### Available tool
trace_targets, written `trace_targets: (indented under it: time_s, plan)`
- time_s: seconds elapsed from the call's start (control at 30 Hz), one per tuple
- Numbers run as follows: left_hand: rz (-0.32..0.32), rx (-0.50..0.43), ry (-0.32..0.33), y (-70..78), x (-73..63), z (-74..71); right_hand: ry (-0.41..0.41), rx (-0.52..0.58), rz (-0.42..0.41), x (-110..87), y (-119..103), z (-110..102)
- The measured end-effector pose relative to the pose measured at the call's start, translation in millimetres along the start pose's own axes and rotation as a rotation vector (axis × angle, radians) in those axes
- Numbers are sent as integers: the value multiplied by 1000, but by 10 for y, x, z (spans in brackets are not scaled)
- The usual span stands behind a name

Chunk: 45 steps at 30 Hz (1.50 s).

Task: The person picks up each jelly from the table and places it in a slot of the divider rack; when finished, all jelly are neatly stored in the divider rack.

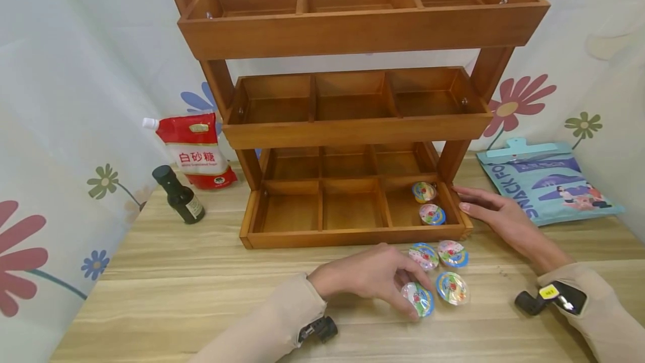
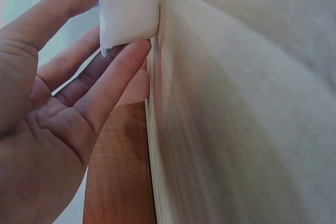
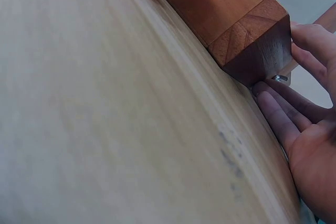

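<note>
My left hand (image 1: 370,274) pinches a small jelly cup (image 1: 418,299) by its sides, thumb opposite the fingers. In the left wrist view its white body (image 2: 128,18) stands with its base at the tabletop. Three more jelly cups, one of them pink-lidded (image 1: 453,254), sit close by on the table. The wooden rack (image 1: 353,238) has three tiers of compartments. In its front right bottom compartment lie two jelly cups, the lower one with a pink and blue lid (image 1: 432,214). My right hand (image 1: 496,222) rests its extended fingers against the rack's right side, near a bolt.
A red sugar pouch (image 1: 199,156) and a dark bottle (image 1: 180,198) stand left of the rack. To the right lies a blue snack bag (image 1: 549,184) with a clip along its top. A floral curtain (image 1: 90,128) hangs behind the table.
</note>
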<state>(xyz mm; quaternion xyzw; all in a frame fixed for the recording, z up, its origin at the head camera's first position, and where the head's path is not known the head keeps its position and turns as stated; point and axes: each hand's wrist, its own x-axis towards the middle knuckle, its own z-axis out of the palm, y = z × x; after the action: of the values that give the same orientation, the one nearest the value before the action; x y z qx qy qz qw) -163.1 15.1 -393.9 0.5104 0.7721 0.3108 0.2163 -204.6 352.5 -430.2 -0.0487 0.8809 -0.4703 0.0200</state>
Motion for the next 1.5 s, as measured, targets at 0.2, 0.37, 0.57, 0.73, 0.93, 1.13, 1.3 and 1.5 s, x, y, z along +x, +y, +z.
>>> trace_targets:
  time_s: [0.2, 0.37, 0.57, 0.73, 0.93, 1.13, 1.3, 1.5]
  plan:
    - [1, 28, 6, 7, -5, -13, -1, -14, 3, -1, -8, -1]
    - [-12, 26, 18, 24, -23, -58, -7, -23, 10, 4, -7, -1]
    - [-28, -33, 46, 59, -44, -151, -3, -16, -1, -7, -20, 1]
    - [-20, -37, 80, 85, -66, -246, -1, -16, -9, -14, -21, 9]
    - [-8, -34, 113, 92, -82, -341, -6, -2, -23, -18, -24, 6]
    - [-23, -94, 165, 98, -100, -450, -1, -10, -18, -18, -16, 6]
    - [-51, -121, 209, 60, -118, -529, -3, -11, -21, -19, -6, -6]
    - [-69, -135, 261, -16, -135, -616, 6, 6, -17, -10, -5, 10]
